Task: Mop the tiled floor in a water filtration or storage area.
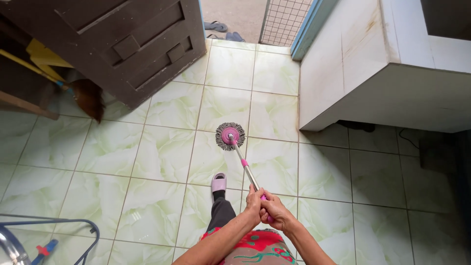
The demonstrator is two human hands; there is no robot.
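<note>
Dark wooden door (128, 46), broom (88, 98), white counter (373, 73).

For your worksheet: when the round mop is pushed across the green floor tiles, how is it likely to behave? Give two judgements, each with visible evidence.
The mop has a fringe of loose grey strands, so its head probably flexes and drags softly. Its thin metal handle looks stiff and light; both hands, left hand and right hand, grip its top. The glossy tiles likely let it glide.

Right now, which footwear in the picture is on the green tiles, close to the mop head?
The lilac slipper on the person's foot, just below the round mop head. The two dark sandals lie far off, beyond the doorway.
</note>
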